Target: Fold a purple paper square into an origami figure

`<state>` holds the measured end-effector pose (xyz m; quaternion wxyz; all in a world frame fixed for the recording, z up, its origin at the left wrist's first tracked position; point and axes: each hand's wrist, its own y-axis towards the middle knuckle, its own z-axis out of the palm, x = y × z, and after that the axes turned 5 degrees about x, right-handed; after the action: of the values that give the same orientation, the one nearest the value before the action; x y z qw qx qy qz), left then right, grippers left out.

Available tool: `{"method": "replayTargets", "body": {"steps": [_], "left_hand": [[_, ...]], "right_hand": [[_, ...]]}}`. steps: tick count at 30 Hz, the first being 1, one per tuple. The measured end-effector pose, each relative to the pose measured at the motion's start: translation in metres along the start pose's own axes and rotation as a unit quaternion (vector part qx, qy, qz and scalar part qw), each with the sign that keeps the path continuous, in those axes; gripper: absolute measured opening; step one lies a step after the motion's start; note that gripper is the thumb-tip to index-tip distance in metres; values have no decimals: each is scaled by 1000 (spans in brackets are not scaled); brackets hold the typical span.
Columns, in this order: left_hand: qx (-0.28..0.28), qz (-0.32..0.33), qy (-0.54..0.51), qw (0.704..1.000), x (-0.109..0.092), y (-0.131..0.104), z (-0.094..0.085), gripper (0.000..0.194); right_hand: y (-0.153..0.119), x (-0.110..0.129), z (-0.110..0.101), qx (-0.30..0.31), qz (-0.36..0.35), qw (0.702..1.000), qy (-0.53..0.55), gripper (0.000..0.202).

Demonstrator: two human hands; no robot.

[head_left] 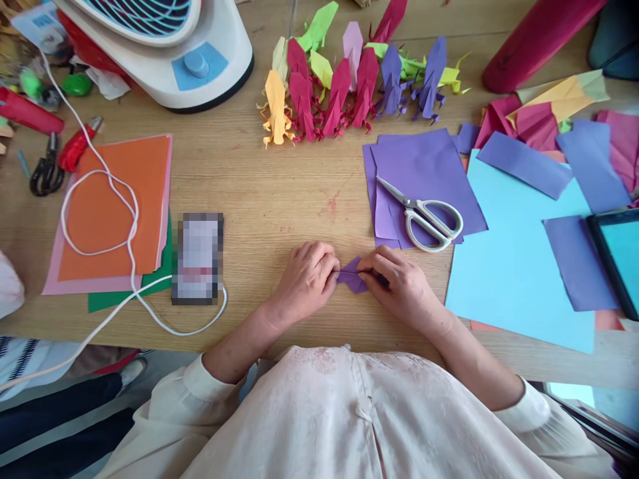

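A small folded piece of purple paper [353, 275] is held between my two hands, low over the front of the wooden table. My left hand [309, 276] pinches its left tip with the fingers curled in. On the other side, my right hand [397, 283] grips the paper's right part, and the fingers hide some of it. A crease line runs across the visible middle. Just beyond my right hand lie white-handled scissors [433, 223], resting on a stack of purple sheets [429, 163].
Folded paper figures [339, 96] in several colours stand at the back. A white fan heater [200, 63] is back left. At left lie orange paper [120, 206], a phone [197, 259] and a white cable [132, 233]. Light blue paper [514, 279] and a tablet [619, 259] are right.
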<state>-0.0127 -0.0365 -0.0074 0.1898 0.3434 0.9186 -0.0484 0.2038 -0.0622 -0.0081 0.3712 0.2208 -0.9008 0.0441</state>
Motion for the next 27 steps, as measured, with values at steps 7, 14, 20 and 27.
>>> {"method": "replayTargets", "body": {"steps": [7,14,20,27], "left_hand": [[4,-52,-4,999,-5,1,-1,1],[-42,-92,-71,992,-9,1,0,7],[-80,-71,-92,990,-6,-7,4,13],[-76,-131,-68,986,-14,-11,3,11]], "right_hand": [[0,1,4,-7,-3,999,-34,12],[-4,-3,8,-10,-37,999,-34,25],[-4,-4,8,-16,-45,999,-22,29],[-4,-4,8,-23,-52,998,-22,29]]}}
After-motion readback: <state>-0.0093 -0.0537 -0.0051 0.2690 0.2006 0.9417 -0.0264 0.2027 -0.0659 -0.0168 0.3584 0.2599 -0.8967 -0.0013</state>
